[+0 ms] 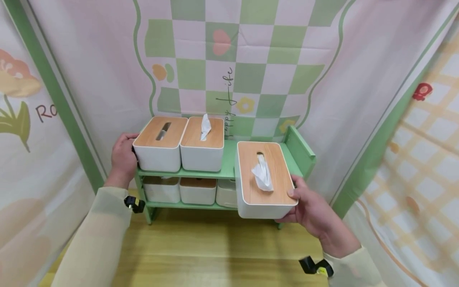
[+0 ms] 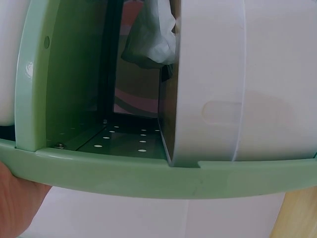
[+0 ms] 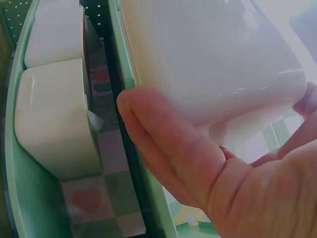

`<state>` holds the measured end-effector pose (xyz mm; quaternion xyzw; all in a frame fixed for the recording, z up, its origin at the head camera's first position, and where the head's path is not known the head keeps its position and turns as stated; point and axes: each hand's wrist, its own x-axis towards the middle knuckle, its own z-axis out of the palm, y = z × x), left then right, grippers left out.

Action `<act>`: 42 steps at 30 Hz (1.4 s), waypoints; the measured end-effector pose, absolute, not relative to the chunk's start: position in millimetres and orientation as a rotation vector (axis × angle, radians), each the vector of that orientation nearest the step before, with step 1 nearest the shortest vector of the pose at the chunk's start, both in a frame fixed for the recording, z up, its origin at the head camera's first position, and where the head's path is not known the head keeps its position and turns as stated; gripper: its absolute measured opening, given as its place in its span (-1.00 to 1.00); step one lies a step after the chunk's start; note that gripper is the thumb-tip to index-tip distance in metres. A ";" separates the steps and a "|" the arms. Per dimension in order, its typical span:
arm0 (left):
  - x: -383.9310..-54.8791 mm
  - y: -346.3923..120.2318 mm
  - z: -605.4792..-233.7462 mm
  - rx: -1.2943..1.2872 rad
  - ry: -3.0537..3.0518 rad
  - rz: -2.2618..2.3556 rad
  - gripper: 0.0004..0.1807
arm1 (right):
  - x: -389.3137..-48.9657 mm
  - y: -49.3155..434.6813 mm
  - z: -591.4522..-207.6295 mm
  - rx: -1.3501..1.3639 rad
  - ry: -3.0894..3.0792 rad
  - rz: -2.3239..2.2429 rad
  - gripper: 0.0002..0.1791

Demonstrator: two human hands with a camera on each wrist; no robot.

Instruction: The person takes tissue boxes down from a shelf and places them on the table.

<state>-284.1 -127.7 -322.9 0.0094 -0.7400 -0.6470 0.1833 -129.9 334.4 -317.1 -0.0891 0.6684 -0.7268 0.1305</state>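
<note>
Tilted toward me, a white tissue box (image 1: 247, 211) with a wooden lid and a tissue poking out is in my right hand (image 1: 315, 211). The right thumb presses on the lid's edge and the fingers are under its side; in the right wrist view they lie along the white wall. The box overlaps the green shelf rack (image 1: 229, 159) in front. At the rack's left end, my left hand (image 1: 123, 157) touches the outer side by the left tissue box (image 1: 157, 159), whose slot shows no tissue sticking out. The left fingertips are hidden. Another tissue box (image 1: 202, 159) adjoins it.
On the lower shelf stand more tissue boxes (image 1: 198, 195), partly hidden by the held one. A raised end panel (image 1: 301, 149) closes the rack's right end. Printed curtains (image 1: 287, 79) hang behind and on both sides. Below lies a wooden floor (image 1: 201, 247).
</note>
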 end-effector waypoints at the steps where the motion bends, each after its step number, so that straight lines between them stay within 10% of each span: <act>1: -284.3 -127.6 -322.6 0.027 -2.086 -1.828 -0.52 | -127.8 334.3 -317.6 -0.262 1.938 -2.112 -0.24; 42: -285.4 -126.0 -322.3 0.047 -2.103 -1.778 -0.53 | -78.2 360.9 -389.5 -0.285 1.738 -2.158 -0.52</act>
